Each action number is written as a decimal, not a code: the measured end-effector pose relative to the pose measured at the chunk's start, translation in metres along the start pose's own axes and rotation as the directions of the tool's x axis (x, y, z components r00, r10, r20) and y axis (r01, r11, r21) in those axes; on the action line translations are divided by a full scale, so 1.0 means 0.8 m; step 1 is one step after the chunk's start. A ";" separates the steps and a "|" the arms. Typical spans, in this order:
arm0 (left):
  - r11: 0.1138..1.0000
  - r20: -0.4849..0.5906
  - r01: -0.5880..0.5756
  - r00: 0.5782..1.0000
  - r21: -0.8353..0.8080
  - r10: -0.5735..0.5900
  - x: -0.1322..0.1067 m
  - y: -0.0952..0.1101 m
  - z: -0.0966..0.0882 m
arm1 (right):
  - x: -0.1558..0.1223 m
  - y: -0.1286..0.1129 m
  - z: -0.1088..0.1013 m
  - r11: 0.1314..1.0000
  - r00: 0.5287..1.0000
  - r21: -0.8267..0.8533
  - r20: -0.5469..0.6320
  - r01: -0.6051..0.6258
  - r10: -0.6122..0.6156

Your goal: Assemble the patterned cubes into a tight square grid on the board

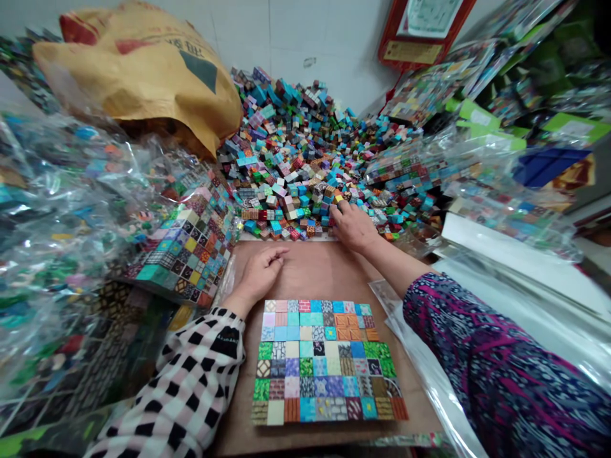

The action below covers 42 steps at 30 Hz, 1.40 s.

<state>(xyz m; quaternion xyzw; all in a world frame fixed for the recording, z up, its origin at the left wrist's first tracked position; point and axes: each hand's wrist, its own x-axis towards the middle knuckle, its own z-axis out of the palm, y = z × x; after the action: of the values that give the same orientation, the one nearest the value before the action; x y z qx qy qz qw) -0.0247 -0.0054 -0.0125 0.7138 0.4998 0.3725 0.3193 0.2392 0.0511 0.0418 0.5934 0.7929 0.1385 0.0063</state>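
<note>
Head view: dark characters and red print mark a crumpled tan sack (138, 76), too unclear to read. Writing on a red-framed document (432, 16) against the pale wall and on the white labels of bright green cards (580, 129) at right is also illegible. Curled white marks like question marks show on black faces of a clear-wrapped block of patterned cubes (198, 245) at left.

A flat rectangular panel of small multicoloured patterned cubes (327, 366) lies on the near part of a brown board (317, 273), its upper right edge stepped. Between the panel and a large loose heap of small coloured cubes (296, 172) runs a strip of brown surface, open for the hands. Clear plastic film (415, 362) overlaps the board's right edge; bulging clear bags (71, 203) crowd the left.

The left hand (260, 273), in a checked sleeve, rests by the board's left side, fingers loosely curled; whether it holds anything cannot be told. The right hand (354, 226) reaches to the heap's near edge, fingertips bent narrowly among the cubes; whether one is pinched cannot be told.
</note>
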 end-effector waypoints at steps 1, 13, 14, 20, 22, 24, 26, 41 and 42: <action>1.000 0.001 0.001 1.000 0.000 -0.001 0.000 0.000 0.000 | 0.000 0.000 0.000 1.000 1.000 0.001 0.000 -0.001 0.001; 1.000 -0.005 0.011 1.000 -0.006 -0.011 0.000 0.000 0.001 | -0.001 0.002 -0.005 0.996 1.000 0.086 -0.011 0.013 -0.012; 1.000 -0.004 0.011 1.000 -0.006 -0.011 0.000 0.000 0.001 | -0.003 0.004 -0.004 0.994 1.000 0.112 -0.026 0.016 -0.013; 1.000 0.004 0.010 1.000 -0.012 -0.010 0.001 0.000 0.001 | -0.029 0.003 -0.002 0.965 0.991 0.260 -0.136 0.036 -0.001; 1.000 0.006 0.008 1.000 -0.016 -0.008 0.001 -0.001 0.002 | -0.044 -0.007 -0.007 0.949 0.993 0.312 -0.118 0.051 -0.014; 1.000 0.014 0.003 1.000 -0.020 -0.003 0.001 -0.002 0.002 | -0.060 -0.022 -0.016 0.927 0.997 0.370 -0.065 0.054 -0.032; 1.000 0.035 -0.004 0.999 -0.024 0.005 0.000 -0.001 0.002 | -0.072 -0.037 -0.028 0.903 0.999 0.428 0.002 0.048 -0.054; 0.997 0.137 -0.070 0.988 -0.044 0.075 -0.003 -0.001 0.004 | -0.075 -0.108 -0.063 0.884 0.949 0.467 0.273 0.012 -0.157; 0.997 0.139 -0.071 0.987 -0.043 0.076 -0.003 -0.001 0.004 | -0.075 -0.108 -0.062 0.877 0.948 0.480 0.272 0.015 -0.165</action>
<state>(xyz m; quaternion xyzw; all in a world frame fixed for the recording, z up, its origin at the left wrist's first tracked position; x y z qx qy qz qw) -0.0230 -0.0074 -0.0152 0.7500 0.4424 0.3422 0.3532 0.1673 -0.0380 0.0605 0.5530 0.8191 -0.1524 -0.0095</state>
